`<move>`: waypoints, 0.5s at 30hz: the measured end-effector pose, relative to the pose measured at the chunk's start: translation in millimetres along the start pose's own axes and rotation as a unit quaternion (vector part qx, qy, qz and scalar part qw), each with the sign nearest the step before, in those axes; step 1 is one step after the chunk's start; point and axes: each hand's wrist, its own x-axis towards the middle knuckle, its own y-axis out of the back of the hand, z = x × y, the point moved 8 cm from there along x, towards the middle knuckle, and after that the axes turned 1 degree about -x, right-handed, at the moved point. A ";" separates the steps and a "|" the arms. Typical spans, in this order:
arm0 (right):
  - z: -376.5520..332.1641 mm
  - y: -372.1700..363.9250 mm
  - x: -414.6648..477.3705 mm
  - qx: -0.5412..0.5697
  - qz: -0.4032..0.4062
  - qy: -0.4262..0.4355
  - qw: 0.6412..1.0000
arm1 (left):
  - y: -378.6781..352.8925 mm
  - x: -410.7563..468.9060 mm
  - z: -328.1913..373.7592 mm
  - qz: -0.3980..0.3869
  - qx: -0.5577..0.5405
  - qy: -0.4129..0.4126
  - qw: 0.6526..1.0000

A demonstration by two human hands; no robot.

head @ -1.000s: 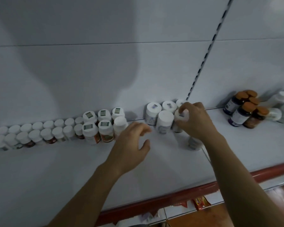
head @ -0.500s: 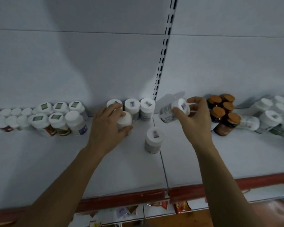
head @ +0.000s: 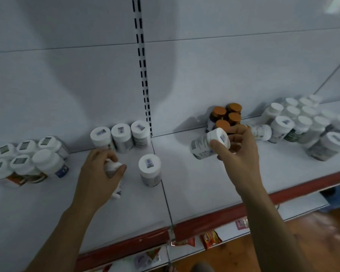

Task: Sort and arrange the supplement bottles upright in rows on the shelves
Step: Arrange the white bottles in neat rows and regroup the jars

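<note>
white bottle (head: 201, 147) tilts, gripped by right hand (head: 239, 154), likely row-bound; left hand (head: 98, 173) clasps second bottle (head: 111, 166) on shelf (head: 194, 193).

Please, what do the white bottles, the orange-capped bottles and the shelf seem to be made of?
White bottles: probably matte plastic; opaque, even white, moulded caps. Orange-capped bottles: dark bodies, glass or plastic, I cannot tell; caps look plastic. Shelf: likely painted sheet metal; thin flat pale panels, slotted upright behind.
</note>
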 end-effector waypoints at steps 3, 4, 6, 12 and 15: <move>4.9 2.4 0.7 0.003 -0.009 0.005 1.000 | 9.3 8.4 7.7 0.021 -0.013 0.021 0.999; 5.9 3.3 1.0 0.007 -0.015 0.002 1.000 | 18.9 11.5 15.2 0.055 -0.021 0.021 0.998; 5.7 10.1 8.1 0.016 -0.016 0.000 1.000 | 43.0 18.2 41.7 0.153 -0.041 -0.003 0.987; 6.1 69.4 49.7 0.032 -0.022 0.026 0.999 | 19.6 40.2 157.6 0.223 -0.128 -0.085 0.963; 11.8 135.1 80.5 0.014 0.000 0.035 0.999 | -44.1 52.2 223.3 0.175 -0.184 -0.114 0.961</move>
